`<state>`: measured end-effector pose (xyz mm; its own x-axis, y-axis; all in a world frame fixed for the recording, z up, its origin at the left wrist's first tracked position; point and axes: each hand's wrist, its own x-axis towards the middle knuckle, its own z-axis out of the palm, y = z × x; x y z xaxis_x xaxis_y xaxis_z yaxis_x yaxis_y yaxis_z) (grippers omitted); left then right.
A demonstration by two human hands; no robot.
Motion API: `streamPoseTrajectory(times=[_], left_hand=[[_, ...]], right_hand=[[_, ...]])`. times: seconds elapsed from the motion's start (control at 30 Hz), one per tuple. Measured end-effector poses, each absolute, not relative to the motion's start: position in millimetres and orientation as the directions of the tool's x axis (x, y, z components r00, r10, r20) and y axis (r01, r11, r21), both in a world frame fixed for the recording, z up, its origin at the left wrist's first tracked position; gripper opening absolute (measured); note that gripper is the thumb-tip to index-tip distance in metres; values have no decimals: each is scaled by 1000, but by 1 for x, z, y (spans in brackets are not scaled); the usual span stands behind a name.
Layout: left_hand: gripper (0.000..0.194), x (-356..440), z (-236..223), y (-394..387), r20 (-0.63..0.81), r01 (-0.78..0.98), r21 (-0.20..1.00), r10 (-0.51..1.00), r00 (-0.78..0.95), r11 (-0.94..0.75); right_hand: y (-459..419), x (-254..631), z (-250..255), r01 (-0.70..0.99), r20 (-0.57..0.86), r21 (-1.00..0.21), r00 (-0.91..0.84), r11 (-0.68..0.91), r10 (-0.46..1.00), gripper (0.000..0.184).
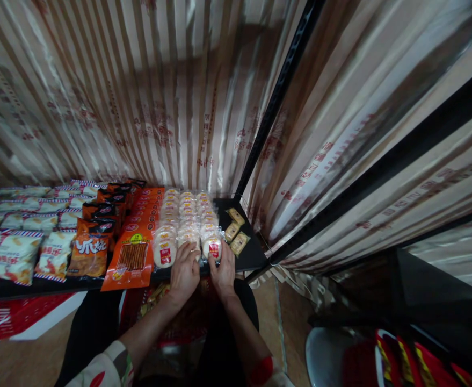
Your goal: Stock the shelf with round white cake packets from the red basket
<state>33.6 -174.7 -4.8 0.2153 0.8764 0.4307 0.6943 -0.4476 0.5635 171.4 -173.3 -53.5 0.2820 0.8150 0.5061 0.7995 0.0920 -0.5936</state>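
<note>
White round rice crackers in clear wrappers stand in three rows on a black shelf [255,259]. My left hand [184,273] has its fingers curled over the front packet of the middle row [187,236] and partly covers it. My right hand [223,273] holds the front rice cracker packet [211,248] of the right row, thumb on its face beside a red label and fingers along its right side. The front packet of the left row [164,252] stands untouched. Several small yellowish packets [239,243] lie loose just right of my right hand.
Left of the crackers are an orange bag of sticks [133,255], brown-orange snack bags [88,250] and rows of white snack bags [20,258]. A black upright post [274,102] rises at the shelf's back corner. Below are a red basket [22,317] and a red-edged box.
</note>
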Motion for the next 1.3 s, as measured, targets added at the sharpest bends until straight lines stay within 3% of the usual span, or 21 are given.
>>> streamPoseTrajectory(times=[0.13, 0.3, 0.63, 1.3], left_hand=[[36, 26, -11, -173, 480, 769, 390, 824, 300, -507], [37, 25, -24, -171, 482, 792, 304, 803, 352, -529], [40, 23, -20, -175, 493, 774, 312, 791, 363, -550], [47, 2, -38, -188, 522, 771, 390, 811, 266, -504]], right_hand=[[-174, 173, -55, 822, 525, -559, 249, 109, 814, 54], [-173, 174, -58, 836, 528, -534, 214, 125, 822, 57], [-172, 173, -61, 797, 574, -587, 290, 138, 766, 53], [-195, 163, -33, 586, 508, -791, 471, 175, 721, 40]])
